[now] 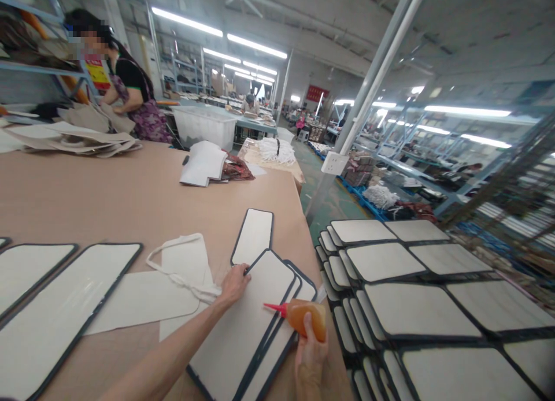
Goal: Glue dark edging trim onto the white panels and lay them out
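My right hand (311, 355) is wrapped round a squeeze bottle (307, 318) of amber liquid. Its red nozzle points left, over a small stack of cream panels with dark edging. My left hand (235, 283) grips the upper left edge of the top dark-edged panel (247, 326), its fingertips partly hidden. Beneath that panel, others are fanned out to the right. Just beyond my left hand lies a smaller dark-edged panel (255, 233). Left of my forearm are plain cream pieces (143, 300) and a white strap (173, 277).
More edged panels (65, 308) lie at the table's left. Stacked panels (420, 308) stand beyond its right edge, near a metal post (368, 89). Folded white and reddish pieces (203, 164) sit farther back. A co-worker (134, 95) handles beige material (95, 121) at the far left.
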The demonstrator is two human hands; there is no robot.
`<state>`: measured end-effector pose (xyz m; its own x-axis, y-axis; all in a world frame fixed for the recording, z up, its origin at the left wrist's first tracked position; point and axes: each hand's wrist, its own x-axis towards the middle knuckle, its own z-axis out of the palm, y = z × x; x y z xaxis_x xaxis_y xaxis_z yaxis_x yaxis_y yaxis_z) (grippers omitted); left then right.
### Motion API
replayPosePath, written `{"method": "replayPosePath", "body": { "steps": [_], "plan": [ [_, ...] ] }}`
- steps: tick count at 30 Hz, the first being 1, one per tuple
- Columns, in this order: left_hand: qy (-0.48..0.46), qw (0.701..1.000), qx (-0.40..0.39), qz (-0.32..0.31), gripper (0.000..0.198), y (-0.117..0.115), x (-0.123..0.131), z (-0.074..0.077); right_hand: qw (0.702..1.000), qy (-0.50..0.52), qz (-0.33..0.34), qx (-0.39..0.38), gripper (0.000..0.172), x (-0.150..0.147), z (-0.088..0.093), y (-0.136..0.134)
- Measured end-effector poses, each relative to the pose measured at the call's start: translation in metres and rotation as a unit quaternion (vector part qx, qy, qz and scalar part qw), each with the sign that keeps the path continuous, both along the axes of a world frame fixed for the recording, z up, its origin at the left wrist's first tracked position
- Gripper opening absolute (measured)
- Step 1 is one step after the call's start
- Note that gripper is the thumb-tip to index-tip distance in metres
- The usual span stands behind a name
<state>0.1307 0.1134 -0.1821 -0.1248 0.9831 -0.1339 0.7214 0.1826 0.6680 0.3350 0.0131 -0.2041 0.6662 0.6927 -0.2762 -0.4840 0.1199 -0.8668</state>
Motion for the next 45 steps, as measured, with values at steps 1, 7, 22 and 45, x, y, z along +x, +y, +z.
{"method": "replayPosePath", "body": {
  "steps": [1,7,22,45],
  "plan": [
    [0.002,1.0,-0.001,-0.004,0.027,0.001,-0.001,0.0,1.0,0.0,-0.013,-0.001,0.069,0.003,0.0,0.005],
    [-0.012,1.0,-0.012,0.001,0.028,0.003,0.001,0.004,1.0,0.007,-0.011,-0.012,0.072,0.005,0.0,0.007],
    [-0.152,0.975,0.107,-0.124,0.038,-0.019,-0.05,0.098,0.991,0.074,0.07,0.091,0.046,0.019,0.153,0.003],
    [-0.14,0.808,-0.144,-0.554,0.038,-0.088,-0.132,0.277,0.842,-0.123,0.441,0.286,0.054,-0.011,0.28,0.0]
  ]
}}
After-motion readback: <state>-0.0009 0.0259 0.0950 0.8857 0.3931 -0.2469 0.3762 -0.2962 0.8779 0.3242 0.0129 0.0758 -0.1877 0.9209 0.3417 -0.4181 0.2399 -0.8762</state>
